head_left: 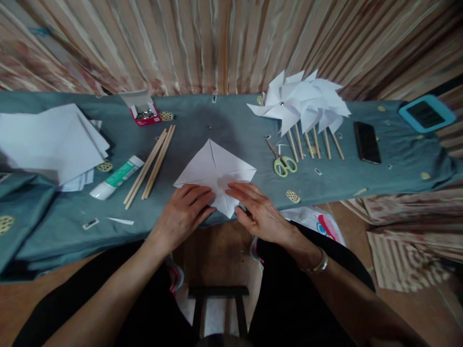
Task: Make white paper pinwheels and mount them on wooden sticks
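A square white paper (226,176) lies cornerwise on the cloth in front of me, its lower corner near the table's front edge. Lines that could be creases or cuts run from its corners towards the middle. My left hand (186,207) rests on the paper's lower left side, fingers stretched over it and thumb by the lower edge. On the lower right side lies my right hand (258,209), fingers extended on the sheet and thumb apart from them. Whether either thumb reaches under the paper is hidden. Both hands look open.
Left are white sheets (47,140), a glue tube (117,177), wooden sticks (154,166) and a red box (146,115) of small metal pieces. Right are green-handled scissors (285,165), several paper pinwheels (304,101), a dark phone (367,142) and a blue-framed device (427,113).
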The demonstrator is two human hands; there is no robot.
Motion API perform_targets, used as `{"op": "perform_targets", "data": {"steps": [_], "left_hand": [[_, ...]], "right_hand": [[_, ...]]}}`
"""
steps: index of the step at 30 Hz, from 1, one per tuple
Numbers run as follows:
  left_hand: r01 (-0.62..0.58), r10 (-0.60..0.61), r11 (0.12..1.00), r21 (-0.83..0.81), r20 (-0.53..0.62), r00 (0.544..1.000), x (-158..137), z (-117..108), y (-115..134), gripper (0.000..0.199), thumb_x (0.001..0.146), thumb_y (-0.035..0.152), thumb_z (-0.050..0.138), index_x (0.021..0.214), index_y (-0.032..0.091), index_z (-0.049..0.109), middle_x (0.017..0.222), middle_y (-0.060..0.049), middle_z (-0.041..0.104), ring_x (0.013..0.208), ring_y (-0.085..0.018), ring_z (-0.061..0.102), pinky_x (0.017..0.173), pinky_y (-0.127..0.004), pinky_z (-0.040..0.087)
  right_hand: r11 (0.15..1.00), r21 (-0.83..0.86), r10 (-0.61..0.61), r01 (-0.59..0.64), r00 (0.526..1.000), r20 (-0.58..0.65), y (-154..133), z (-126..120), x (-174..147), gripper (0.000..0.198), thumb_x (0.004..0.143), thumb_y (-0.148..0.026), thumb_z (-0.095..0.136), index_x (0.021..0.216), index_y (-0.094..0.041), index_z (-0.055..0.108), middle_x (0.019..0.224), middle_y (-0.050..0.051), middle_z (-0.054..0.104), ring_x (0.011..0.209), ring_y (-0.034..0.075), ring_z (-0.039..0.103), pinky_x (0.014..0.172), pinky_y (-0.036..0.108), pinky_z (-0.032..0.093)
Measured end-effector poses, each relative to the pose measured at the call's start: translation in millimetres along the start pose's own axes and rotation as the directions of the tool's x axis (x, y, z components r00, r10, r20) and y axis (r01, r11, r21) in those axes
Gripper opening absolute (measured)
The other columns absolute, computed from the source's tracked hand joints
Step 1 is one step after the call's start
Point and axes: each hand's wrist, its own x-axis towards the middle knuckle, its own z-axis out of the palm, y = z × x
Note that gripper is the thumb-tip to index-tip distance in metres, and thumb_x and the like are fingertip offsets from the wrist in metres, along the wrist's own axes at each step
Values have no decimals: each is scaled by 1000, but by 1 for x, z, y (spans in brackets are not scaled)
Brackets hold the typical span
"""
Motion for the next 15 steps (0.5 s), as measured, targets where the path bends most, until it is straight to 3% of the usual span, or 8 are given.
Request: {"op": "perform_targets", "data": {"steps": [5, 11, 15], "left_hand": [[13, -14, 999, -36, -30, 999, -2, 3, -2, 18, 92, 23, 59, 107, 16, 67, 107, -10, 71, 98, -23, 61, 86, -40, 55], [85, -86, 991, -104, -13, 996, -1, 2, -1, 15, 93, 20, 57, 102, 17, 68, 103, -8, 71, 96, -21, 62, 85, -38, 54], [136, -136, 974, -182, 15, 991, 1, 0, 0, 14, 92, 17, 57, 100, 14, 68, 100, -9, 70, 94, -21, 61, 85, -37, 53]], "right_hand": [[995, 90, 39, -36, 999, -33, -2, -2, 4, 46, 83, -16, 58, 129, -19, 56, 135, 13, 59, 129, 25, 51, 109, 51, 43], [976, 204, 86, -76, 996, -39, 1, -4, 12, 44, 82, -34, 71, 123, -22, 60, 132, 12, 61, 127, 24, 54, 108, 50, 43], [962, 252, 133, -109, 988, -81, 2, 1, 17, 30, 82, -30, 73, 110, -23, 67, 124, 9, 67, 121, 23, 59, 106, 47, 46]]}}
